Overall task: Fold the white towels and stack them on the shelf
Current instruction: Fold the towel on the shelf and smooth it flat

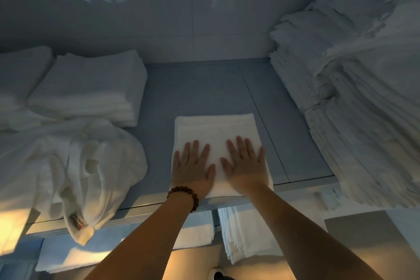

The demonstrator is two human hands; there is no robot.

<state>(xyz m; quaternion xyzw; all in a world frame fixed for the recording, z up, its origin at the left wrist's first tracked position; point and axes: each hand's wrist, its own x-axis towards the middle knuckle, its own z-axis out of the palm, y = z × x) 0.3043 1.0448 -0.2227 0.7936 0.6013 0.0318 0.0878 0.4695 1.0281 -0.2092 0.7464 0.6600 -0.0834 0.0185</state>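
While both palms lie on it, the folded white towel (216,129) sits flat on the shelf (204,88), close to the front edge and roughly midway along the bare board.

Head view:
- Left hand (192,166): fingers straight and spread, palm down on the near-left part of the towel. Nothing pinched. Brown bead bracelet (183,195) on the wrist.
- Right hand (245,163): fingers straight and spread, palm down on the near-right part of the towel. Thumbs point toward each other, apart.
- Towel's near edge reaches the shelf lip; its far edge is square and uncovered.
- Left of it, apart: a crumpled white towel heap (75,166) hanging over the shelf front, with a printed label (78,223) at its lowest corner.
- Behind the heap: a low stack of folded towels (91,88).
- Right side: a tall stack of folded linen (352,98), rising well above the towel, not touching it.
- Below the shelf: more folded white stacks (241,234) on a lower level.
- Lighting dim and bluish above, warm below.
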